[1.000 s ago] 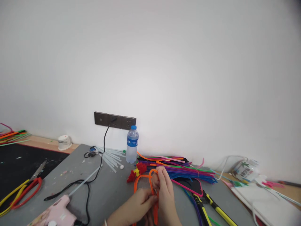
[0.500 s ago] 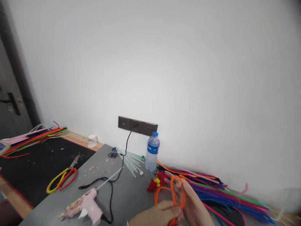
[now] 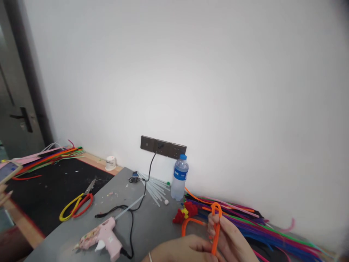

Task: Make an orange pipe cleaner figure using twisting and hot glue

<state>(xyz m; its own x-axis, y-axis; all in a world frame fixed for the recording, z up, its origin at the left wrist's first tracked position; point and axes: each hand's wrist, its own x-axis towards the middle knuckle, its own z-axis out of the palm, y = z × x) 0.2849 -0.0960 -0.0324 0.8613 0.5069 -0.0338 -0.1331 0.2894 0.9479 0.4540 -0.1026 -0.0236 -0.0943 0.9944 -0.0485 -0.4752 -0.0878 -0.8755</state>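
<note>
An orange pipe cleaner (image 3: 216,233) is bent into a narrow upright loop between my hands at the lower right. My right hand (image 3: 233,236) pinches it just below the rounded top. Lower down, my left hand (image 3: 188,247) grips the same pipe cleaner, its fingertips partly out of sight. Another orange length (image 3: 185,225) curves behind my hands; whether it joins the loop I cannot tell. Just beyond lies a small red and yellow fuzzy piece (image 3: 185,213), and a blue-capped water bottle (image 3: 180,178) stands behind it.
A pink glue gun (image 3: 102,238) lies front left, its black cord running to the wall socket (image 3: 163,146). Scissors (image 3: 77,205), glue sticks (image 3: 154,189) and a white cup (image 3: 111,163) lie beyond. Coloured pipe cleaners (image 3: 253,222) spread along the right. Another person's hand (image 3: 4,194) is below a phone (image 3: 10,172).
The orange loop has been drawn narrower, and my right hand's spread fingers have closed on it. At the left edge, another person's hand and more of the phone have come into view.
</note>
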